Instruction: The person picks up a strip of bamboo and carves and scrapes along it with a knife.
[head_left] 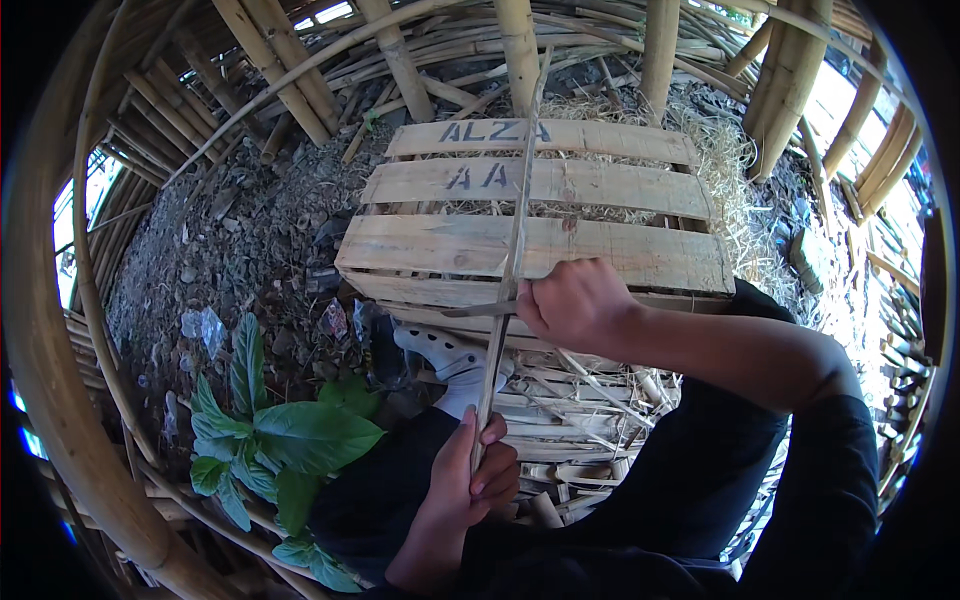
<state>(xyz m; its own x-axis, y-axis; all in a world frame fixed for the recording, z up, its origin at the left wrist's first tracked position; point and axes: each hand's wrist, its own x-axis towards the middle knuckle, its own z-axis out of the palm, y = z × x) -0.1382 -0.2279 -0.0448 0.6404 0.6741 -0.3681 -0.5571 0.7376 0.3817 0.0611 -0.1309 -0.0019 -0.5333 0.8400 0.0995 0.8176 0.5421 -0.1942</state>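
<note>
My left hand (470, 470) is closed around the near end of a long, thin bamboo strip (521, 205). The strip runs away from me over a slatted wooden crate (600, 240), its far end reaching past the crate's back edge. My right hand (575, 305) grips a knife, mostly hiding its handle. The knife's blade (478, 311) points left and lies across the bamboo strip just in front of the crate's near edge. Whether the blade has cut into the strip cannot be made out.
Bamboo poles (520, 60) fence the far side. A leafy green plant (300, 437) grows at the lower left. My white shoe (445, 355) is before the crate. Straw shavings (735, 180) and rubble (230, 250) lie around; a curved bamboo pole (60, 350) bounds the left.
</note>
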